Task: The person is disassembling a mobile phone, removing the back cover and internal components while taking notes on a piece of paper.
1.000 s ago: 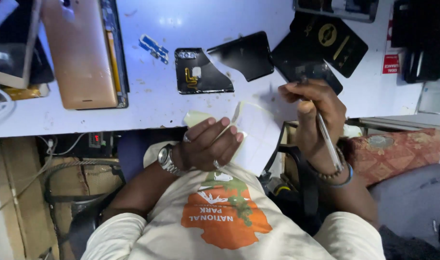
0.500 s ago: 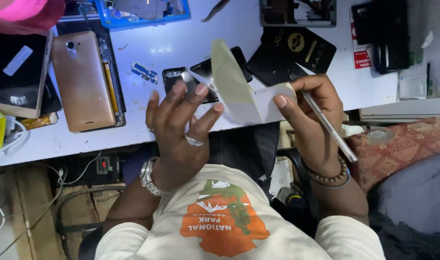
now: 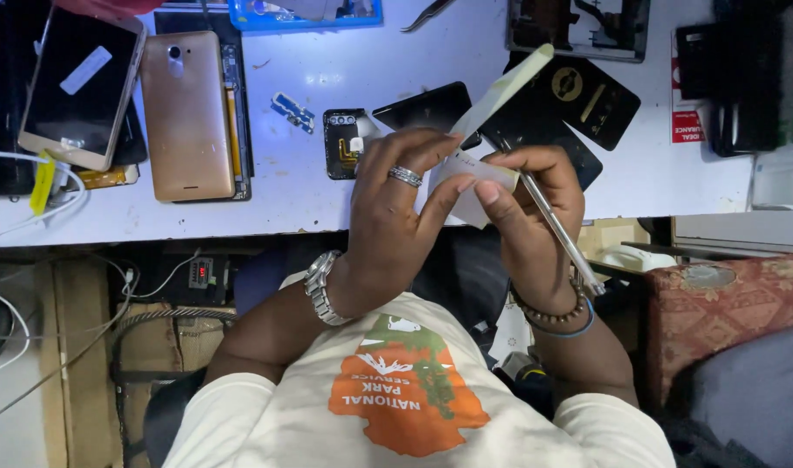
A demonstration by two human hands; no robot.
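Seen from above at the edge of a white workbench [image 3: 327, 208]: left hand [image 3: 396, 217], ringed and wearing a metal wristwatch [image 3: 320, 288], fingers curled and pinching the lower end of a pale, thin sheet [image 3: 500, 95] lifted off the bench and tilted up to the right. Right hand [image 3: 535, 217] closed on the same sheet from the other side, with a slim metal tool [image 3: 561, 234] gripped alongside and slanting back toward the wrist; beaded bracelets [image 3: 557, 316] on that wrist.

Partly hidden behind the raised hands: a black phone back [image 3: 427, 106] and a small opened phone frame [image 3: 340, 143] showing its circuitry. Just beyond the sheet, overlapping black panels [image 3: 587, 100]. Well to the left, a gold phone [image 3: 186, 113] lying back-up beside a dark-screened phone [image 3: 80, 87], with white cables [image 3: 23, 217] trailing off the bench edge. At the far edge, a blue tray [image 3: 305, 13] and metal tweezers [image 3: 427, 13]. To the right, a red patterned cushion [image 3: 734, 303].
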